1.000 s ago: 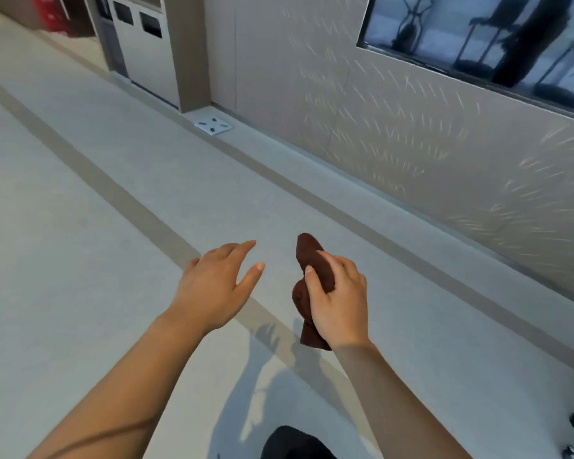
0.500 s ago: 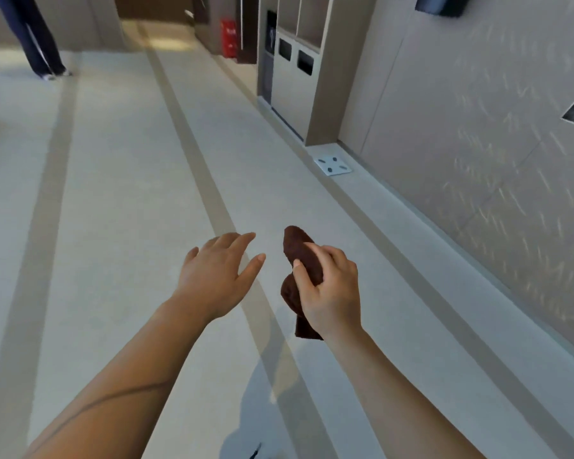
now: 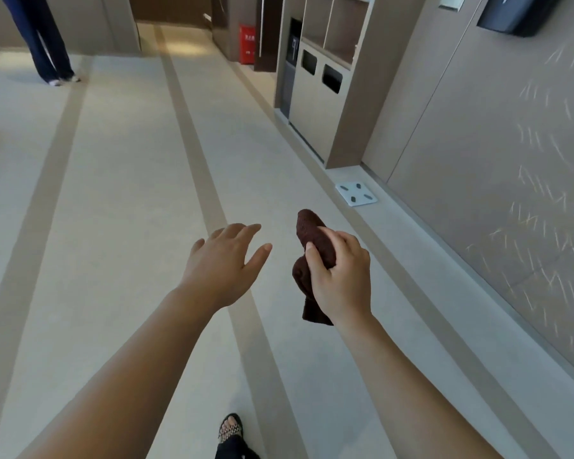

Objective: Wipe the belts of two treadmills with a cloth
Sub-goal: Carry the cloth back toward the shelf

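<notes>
Right hand (image 3: 342, 276) gripping bunched dark brown terry cloth (image 3: 314, 240), fingers curled round it, left hand (image 3: 222, 263) empty, fingers spread, beside it, both above beige striped floor (image 3: 120, 193)

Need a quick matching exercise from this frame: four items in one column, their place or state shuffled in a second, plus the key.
Column 1
1. cloth
2. left hand
3. scale
4. red box

Column 2
A. far down the corridor, against a dark wall
B. bunched up, gripped by the right hand
C. fingers spread, holding nothing
D. flat on the floor at the foot of the right-side wall

Pairs: 1-B, 2-C, 3-D, 4-A
</notes>
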Demonstrator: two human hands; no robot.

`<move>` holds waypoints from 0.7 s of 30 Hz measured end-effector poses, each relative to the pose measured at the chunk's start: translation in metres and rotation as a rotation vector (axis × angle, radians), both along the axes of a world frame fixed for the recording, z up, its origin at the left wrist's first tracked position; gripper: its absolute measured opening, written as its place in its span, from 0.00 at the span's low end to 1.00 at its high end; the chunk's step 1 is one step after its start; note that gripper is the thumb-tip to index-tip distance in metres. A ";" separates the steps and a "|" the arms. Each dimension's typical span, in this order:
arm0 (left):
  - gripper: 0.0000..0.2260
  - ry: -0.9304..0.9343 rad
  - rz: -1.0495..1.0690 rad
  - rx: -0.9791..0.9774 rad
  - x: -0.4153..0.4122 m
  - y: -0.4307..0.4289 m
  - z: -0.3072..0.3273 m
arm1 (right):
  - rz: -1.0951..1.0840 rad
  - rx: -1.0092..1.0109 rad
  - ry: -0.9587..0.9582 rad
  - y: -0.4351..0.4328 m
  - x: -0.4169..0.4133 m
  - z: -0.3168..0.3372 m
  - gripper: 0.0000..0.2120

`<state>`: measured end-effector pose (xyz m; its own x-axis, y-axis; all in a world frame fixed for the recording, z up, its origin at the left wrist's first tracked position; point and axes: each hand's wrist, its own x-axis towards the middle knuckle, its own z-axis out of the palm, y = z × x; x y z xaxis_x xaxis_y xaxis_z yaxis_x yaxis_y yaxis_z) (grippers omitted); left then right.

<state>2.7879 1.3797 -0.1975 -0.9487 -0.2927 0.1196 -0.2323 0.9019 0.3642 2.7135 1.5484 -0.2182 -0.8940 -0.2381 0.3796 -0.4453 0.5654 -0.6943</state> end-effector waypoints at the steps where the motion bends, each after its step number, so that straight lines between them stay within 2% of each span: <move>1: 0.28 0.008 -0.015 -0.008 -0.026 -0.016 0.003 | -0.010 0.000 0.000 -0.015 -0.023 0.002 0.18; 11: 0.30 -0.028 -0.066 -0.037 -0.246 -0.152 0.003 | -0.062 0.007 0.003 -0.143 -0.236 0.004 0.18; 21: 0.27 -0.066 0.002 -0.075 -0.491 -0.298 -0.001 | 0.036 -0.025 -0.026 -0.304 -0.504 -0.007 0.18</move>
<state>2.2969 1.0816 -0.1981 -0.9546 -0.2873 0.0788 -0.2556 0.9256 0.2791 2.2092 1.2448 -0.2251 -0.8949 -0.2606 0.3623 -0.4462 0.5317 -0.7198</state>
